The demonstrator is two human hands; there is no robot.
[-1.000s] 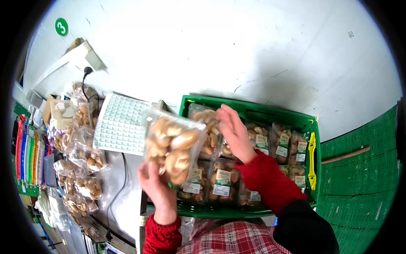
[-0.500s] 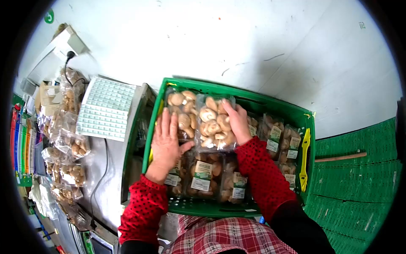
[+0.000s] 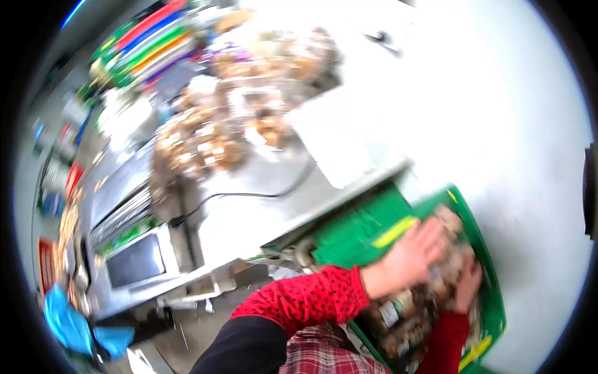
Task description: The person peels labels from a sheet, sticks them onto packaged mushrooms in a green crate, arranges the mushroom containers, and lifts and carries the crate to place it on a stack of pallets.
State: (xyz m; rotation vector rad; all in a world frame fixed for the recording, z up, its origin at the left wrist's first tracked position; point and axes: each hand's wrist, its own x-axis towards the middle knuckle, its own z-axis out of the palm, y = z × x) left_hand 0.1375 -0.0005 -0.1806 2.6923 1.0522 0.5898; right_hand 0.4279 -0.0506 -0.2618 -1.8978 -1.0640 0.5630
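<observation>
The view is smeared by motion. A green crate [image 3: 495, 274] at the lower right holds clear packs of brown mushrooms [image 3: 405, 330], some with green and white labels. My left hand [image 3: 414, 255] lies over the packs at the crate's left side, its fingers apart. On the right side of the crate, my right hand [image 3: 467, 283] is against a mushroom pack [image 3: 451, 265]; blur hides how its fingers meet the pack.
A metal table [image 3: 243, 218] on the left bears bagged mushrooms [image 3: 212, 137], a white label sheet [image 3: 342, 131], a black cable [image 3: 249, 195] and a device with a screen [image 3: 136, 260]. Coloured folders [image 3: 156, 40] stand behind. A blue bag [image 3: 68, 321] hangs lower left.
The camera has swung left, so the crate now shows at the lower right and more of the table is in view. Both hands remain over the packs.
</observation>
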